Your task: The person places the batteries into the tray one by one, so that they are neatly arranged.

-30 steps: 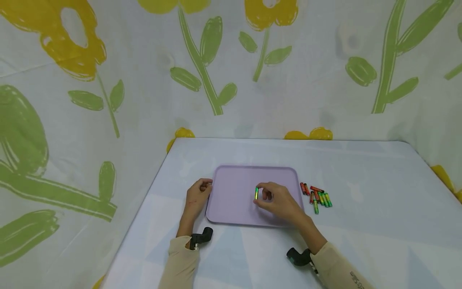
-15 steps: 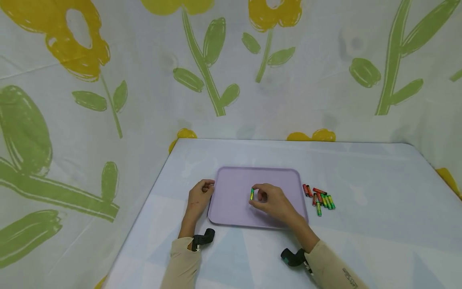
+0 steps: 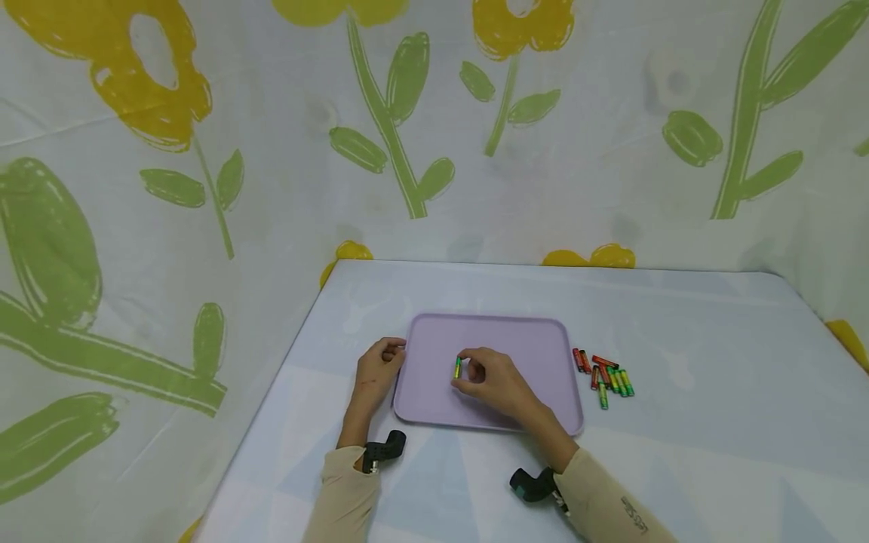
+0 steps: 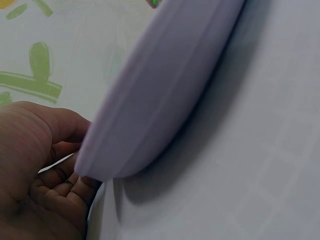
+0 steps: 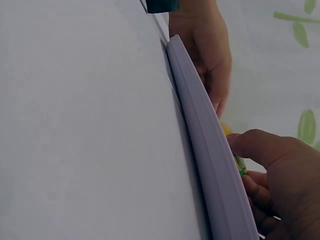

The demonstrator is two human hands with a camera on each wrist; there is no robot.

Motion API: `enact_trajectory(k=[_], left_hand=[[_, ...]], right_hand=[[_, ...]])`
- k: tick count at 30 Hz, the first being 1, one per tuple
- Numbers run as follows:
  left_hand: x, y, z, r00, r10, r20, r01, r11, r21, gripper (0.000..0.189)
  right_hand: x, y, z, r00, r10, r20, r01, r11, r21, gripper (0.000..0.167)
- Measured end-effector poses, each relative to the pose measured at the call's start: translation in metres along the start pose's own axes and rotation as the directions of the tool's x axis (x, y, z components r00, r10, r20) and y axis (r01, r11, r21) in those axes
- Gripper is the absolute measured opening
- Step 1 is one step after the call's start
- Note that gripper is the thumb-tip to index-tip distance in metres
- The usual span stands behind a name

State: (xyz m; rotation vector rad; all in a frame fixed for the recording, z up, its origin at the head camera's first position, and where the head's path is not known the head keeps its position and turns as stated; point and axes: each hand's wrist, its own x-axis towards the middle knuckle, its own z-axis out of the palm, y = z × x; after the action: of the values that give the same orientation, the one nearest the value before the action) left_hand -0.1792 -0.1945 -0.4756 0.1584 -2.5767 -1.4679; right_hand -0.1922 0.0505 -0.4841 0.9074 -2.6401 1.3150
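A purple tray (image 3: pixel 502 335) lies on the table. My left hand (image 3: pixel 377 371) is at its left edge; in the left wrist view the thumb and curled fingers of that hand (image 4: pixel 50 165) hold the corner of the rim. Over the left half of the tray, my right hand (image 3: pixel 498 383) pinches a small green-and-yellow battery (image 3: pixel 458 368) upright between thumb and fingers. In the right wrist view the battery (image 5: pixel 241 165) shows partly behind the thumb, and the tray's side wall (image 5: pixel 215 150) hides some of that hand.
Right of the tray lies a loose group of red batteries (image 3: pixel 604 362) and green batteries (image 3: pixel 624 382), several in all. The white table (image 3: pixel 692 452) is bordered at the back and left by a flower-patterned curtain (image 3: pixel 285 151).
My right hand has moved left across the tray with the battery in its fingers. The left hand stays at the tray's left edge; the view has shifted slightly.
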Motion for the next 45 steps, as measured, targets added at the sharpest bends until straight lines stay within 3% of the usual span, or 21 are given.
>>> enact_trajectory(k=[12,33,40,45], left_hand=[[-0.001,0.003,-0.001,1.000,-0.001,0.005,0.001,1.000,-0.015,0.020],[0.000,0.001,0.001,1.000,0.004,0.003,-0.004,1.000,-0.003,0.020],[0.001,-0.002,0.002,1.000,0.024,0.000,-0.024,1.000,-0.008,0.019],[0.001,-0.003,0.002,0.999,0.035,-0.007,-0.035,0.999,0.001,0.018]], right_hand=[[0.012,-0.002,0.017,1.000,0.013,0.000,-0.013,1.000,-0.005,0.040],[0.032,-0.009,0.039,0.999,-0.033,0.007,0.034,0.999,-0.036,0.039],[0.037,-0.012,0.044,1.000,-0.011,0.014,0.011,0.999,-0.038,0.037],[0.041,-0.011,0.048,0.999,-0.037,-0.002,0.036,0.998,-0.046,0.038]])
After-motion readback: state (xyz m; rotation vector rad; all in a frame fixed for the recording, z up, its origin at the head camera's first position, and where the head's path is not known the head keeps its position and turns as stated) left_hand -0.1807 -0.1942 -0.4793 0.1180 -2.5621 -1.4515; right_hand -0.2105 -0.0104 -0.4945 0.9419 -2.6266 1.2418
